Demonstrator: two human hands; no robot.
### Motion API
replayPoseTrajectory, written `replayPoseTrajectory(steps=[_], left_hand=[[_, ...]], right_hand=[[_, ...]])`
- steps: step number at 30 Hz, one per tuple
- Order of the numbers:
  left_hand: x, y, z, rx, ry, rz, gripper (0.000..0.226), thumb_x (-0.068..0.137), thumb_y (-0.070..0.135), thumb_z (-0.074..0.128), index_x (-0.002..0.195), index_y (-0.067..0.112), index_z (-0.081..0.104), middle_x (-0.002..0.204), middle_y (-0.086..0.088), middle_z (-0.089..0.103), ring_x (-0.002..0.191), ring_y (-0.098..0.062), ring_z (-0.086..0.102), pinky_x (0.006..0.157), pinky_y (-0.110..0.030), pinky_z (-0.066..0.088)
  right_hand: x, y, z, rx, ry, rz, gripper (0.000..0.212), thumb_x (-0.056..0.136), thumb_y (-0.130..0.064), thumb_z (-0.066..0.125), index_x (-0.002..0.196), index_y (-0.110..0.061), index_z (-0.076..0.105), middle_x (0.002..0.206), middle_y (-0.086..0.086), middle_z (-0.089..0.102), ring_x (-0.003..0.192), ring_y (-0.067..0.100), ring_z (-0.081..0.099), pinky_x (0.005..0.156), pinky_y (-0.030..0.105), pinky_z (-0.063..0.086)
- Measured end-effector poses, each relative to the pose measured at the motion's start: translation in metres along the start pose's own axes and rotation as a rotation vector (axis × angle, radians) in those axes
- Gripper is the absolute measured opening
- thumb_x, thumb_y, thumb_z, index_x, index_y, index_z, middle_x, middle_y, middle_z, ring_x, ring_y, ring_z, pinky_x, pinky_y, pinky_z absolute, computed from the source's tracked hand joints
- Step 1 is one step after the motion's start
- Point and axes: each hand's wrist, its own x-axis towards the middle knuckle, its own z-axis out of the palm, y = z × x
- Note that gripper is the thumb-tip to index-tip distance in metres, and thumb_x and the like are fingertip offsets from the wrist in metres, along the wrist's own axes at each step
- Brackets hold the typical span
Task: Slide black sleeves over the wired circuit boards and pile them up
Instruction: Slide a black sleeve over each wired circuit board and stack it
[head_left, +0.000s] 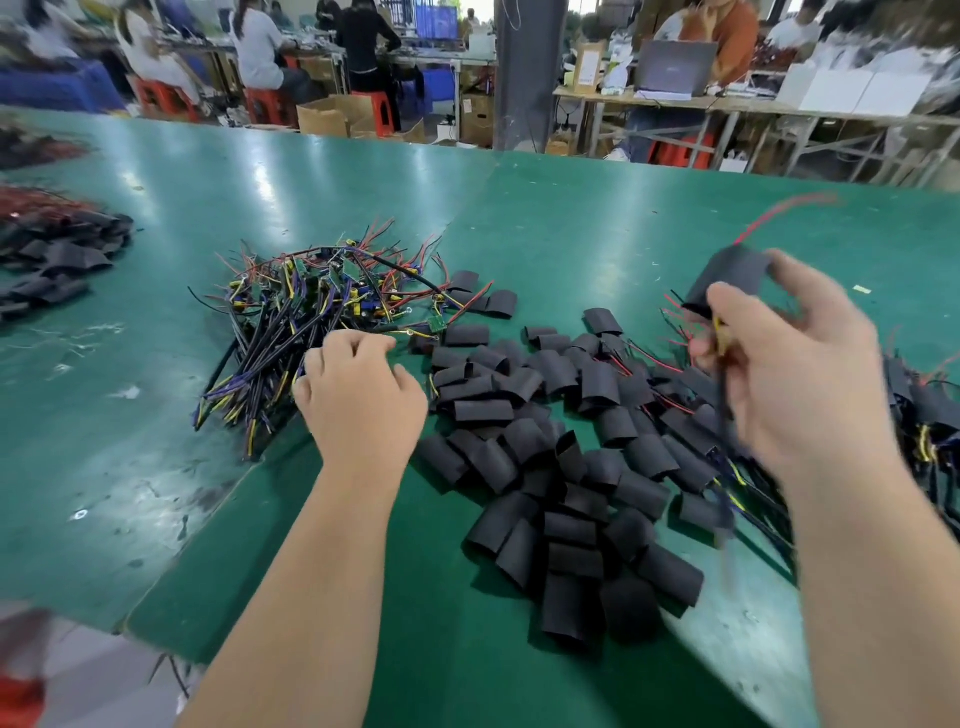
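A tangled heap of wired circuit boards (322, 312) lies on the green table (571, 208), left of centre. Loose black sleeves (545, 441) are scattered in the middle. My left hand (363, 395) hovers with curled fingers at the right edge of the board heap; whether it grips a wire is hidden. My right hand (795, 364) is raised and blurred, pinching a sleeved board (727, 280) by its wires, red leads sticking up and a dark cable hanging down. Sleeved boards (924, 415) are piled at the far right.
Another pile of sleeved boards (57, 249) sits at the table's far left. The table's near edge runs diagonally at the lower left. People sit at benches with boxes, red stools and a laptop (675, 65) beyond the far edge.
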Motion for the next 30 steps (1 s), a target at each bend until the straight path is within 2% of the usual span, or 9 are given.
replayPoseTrajectory(steps=[2, 4, 8, 11, 14, 16, 19, 24, 30], left_hand=[[0.001, -0.005, 0.001, 0.028, -0.021, -0.026, 0.035, 0.083, 0.022, 0.06, 0.118, 0.024, 0.063, 0.123, 0.0, 0.053, 0.117, -0.027, 0.041, 0.097, -0.041, 0.028], [0.002, -0.006, 0.005, 0.054, -0.04, -0.021, 0.034, 0.084, 0.024, 0.059, 0.118, 0.025, 0.063, 0.124, 0.001, 0.053, 0.116, -0.026, 0.041, 0.096, -0.04, 0.025], [-0.003, 0.0, 0.008, 0.077, -0.046, 0.02, 0.028, 0.089, 0.027, 0.053, 0.113, 0.027, 0.065, 0.122, 0.004, 0.056, 0.114, -0.023, 0.042, 0.088, -0.036, 0.018], [-0.007, 0.003, 0.009, 0.109, -0.074, 0.052, 0.03, 0.09, 0.024, 0.05, 0.116, 0.026, 0.064, 0.124, 0.004, 0.055, 0.115, -0.023, 0.041, 0.091, -0.037, 0.021], [0.003, 0.004, 0.005, 0.149, -0.008, 0.063, 0.037, 0.088, 0.019, 0.051, 0.123, 0.025, 0.059, 0.129, 0.001, 0.05, 0.118, -0.025, 0.039, 0.092, -0.038, 0.023], [0.018, 0.003, -0.001, 0.136, 0.056, 0.025, 0.045, 0.085, 0.015, 0.052, 0.13, 0.023, 0.053, 0.138, -0.003, 0.045, 0.125, -0.026, 0.035, 0.096, -0.039, 0.022], [0.04, -0.008, -0.004, 0.203, -0.016, -0.095, 0.061, 0.085, 0.012, 0.05, 0.143, 0.018, 0.034, 0.15, -0.007, 0.033, 0.137, -0.026, 0.026, 0.106, -0.043, 0.02], [0.049, -0.034, -0.005, 0.195, 0.014, -0.159, 0.026, 0.091, 0.019, 0.055, 0.116, 0.02, 0.062, 0.107, -0.012, 0.064, 0.103, -0.033, 0.056, 0.091, -0.042, 0.028], [0.043, -0.039, -0.003, 0.211, 0.101, -0.196, 0.016, 0.091, 0.035, 0.059, 0.089, 0.028, 0.073, 0.08, -0.004, 0.068, 0.1, -0.03, 0.045, 0.091, -0.044, 0.026]], right_hand=[[0.009, -0.008, -0.014, -0.445, 0.02, -0.122, 0.034, 0.083, -0.017, 0.069, 0.11, -0.033, 0.056, 0.067, -0.007, 0.069, 0.049, 0.01, 0.06, 0.057, 0.029, 0.05], [0.013, -0.013, -0.028, -0.876, 0.033, -0.185, 0.029, 0.082, -0.016, 0.068, 0.102, -0.036, 0.062, 0.075, -0.008, 0.072, 0.065, 0.02, 0.066, 0.072, 0.036, 0.052], [0.01, 0.002, -0.034, -1.314, 0.12, -0.005, 0.023, 0.082, -0.021, 0.065, 0.104, -0.027, 0.071, 0.112, 0.016, 0.065, 0.105, 0.039, 0.057, 0.092, 0.047, 0.042], [0.001, 0.022, -0.024, -1.332, 0.104, 0.032, 0.028, 0.084, -0.024, 0.064, 0.112, -0.025, 0.069, 0.121, 0.02, 0.054, 0.114, 0.042, 0.048, 0.096, 0.049, 0.034], [-0.006, 0.034, -0.016, -1.297, 0.085, -0.071, 0.027, 0.084, -0.021, 0.064, 0.109, -0.023, 0.07, 0.12, 0.014, 0.055, 0.113, 0.039, 0.045, 0.095, 0.048, 0.032], [-0.009, 0.038, -0.012, -1.268, 0.104, -0.134, 0.026, 0.083, -0.018, 0.064, 0.108, -0.023, 0.071, 0.119, 0.011, 0.054, 0.112, 0.037, 0.044, 0.095, 0.046, 0.029], [-0.011, 0.042, -0.009, -1.279, 0.063, -0.122, 0.028, 0.08, -0.017, 0.068, 0.106, -0.026, 0.071, 0.121, 0.007, 0.051, 0.114, 0.032, 0.04, 0.095, 0.043, 0.025], [-0.009, 0.044, -0.015, -1.35, -0.011, -0.017, 0.033, 0.083, -0.005, 0.065, 0.108, -0.025, 0.071, 0.133, 0.007, 0.042, 0.121, 0.033, 0.032, 0.099, 0.044, 0.026], [-0.002, 0.041, -0.033, -1.347, 0.142, 0.045, 0.04, 0.078, 0.005, 0.06, 0.11, -0.016, 0.073, 0.135, 0.005, 0.05, 0.12, 0.034, 0.039, 0.098, 0.041, 0.025]])
